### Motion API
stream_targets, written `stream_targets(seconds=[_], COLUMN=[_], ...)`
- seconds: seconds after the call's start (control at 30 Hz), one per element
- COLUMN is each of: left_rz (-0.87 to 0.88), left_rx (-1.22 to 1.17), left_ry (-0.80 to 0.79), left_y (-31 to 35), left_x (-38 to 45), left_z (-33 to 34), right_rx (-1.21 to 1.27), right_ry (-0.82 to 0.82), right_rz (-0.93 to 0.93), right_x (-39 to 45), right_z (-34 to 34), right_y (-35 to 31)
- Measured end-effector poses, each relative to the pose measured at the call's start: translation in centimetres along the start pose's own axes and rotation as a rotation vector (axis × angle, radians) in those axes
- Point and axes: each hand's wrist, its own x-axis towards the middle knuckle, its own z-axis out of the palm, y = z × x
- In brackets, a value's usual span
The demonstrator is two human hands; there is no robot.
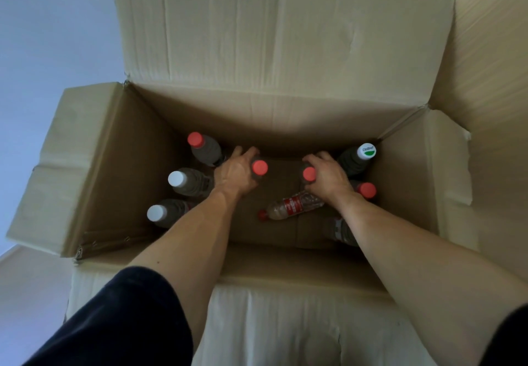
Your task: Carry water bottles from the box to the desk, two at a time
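Observation:
An open cardboard box point(120, 171) fills the view, seen from above. Both my arms reach down into it. My left hand point(235, 173) grips an upright red-capped bottle point(259, 167) near the box's middle. A second upright red-capped bottle point(309, 173) stands just to the right, and my right hand point(328, 175) grips it. Their bodies are mostly hidden by my fingers.
Other bottles stand along the walls: a red-capped one point(200, 145) and two white-capped ones point(183, 181) point(163, 213) at left, a green-logo cap point(363, 153) and a red cap point(367, 190) at right. One bottle point(291, 207) lies flat on the box floor. Flaps stand open on all sides.

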Motion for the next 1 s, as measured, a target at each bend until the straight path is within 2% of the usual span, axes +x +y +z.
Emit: stream_targets(seconds=[0.17,0.53,0.6,0.7,0.8,1.0], left_rz=[-0.032,0.030,0.045,0.090,0.154,0.169], left_rx=[-0.011,0.023,-0.044,-0.190,-0.253,-0.413], left_ry=[-0.016,0.129,0.135,0.061,0.045,-0.025], left_y=[-0.7,-0.6,-0.6,-0.4,-0.1,0.4], left_x=[0.7,1.6,1.3,0.2,-1.3,-4.9], left_z=[0.0,1.4,0.9,-0.8,-2.9,-8.8], right_rx=[0.055,0.097,0.122,0.163,0.318,0.747], right_ry=[0.036,0.069,0.078,0.059,0.024,-0.051], right_rz=[-0.013,0.028,0.034,0.017,0.005,0.041], right_x=[0.4,0.6,0.1,-1.0,-2.1,-4.6], right_z=[0.7,1.7,1.2,-0.4,-3.1,-7.1], right_y=[0.3,0.6,0.5,0.1,-0.4,-2.3])
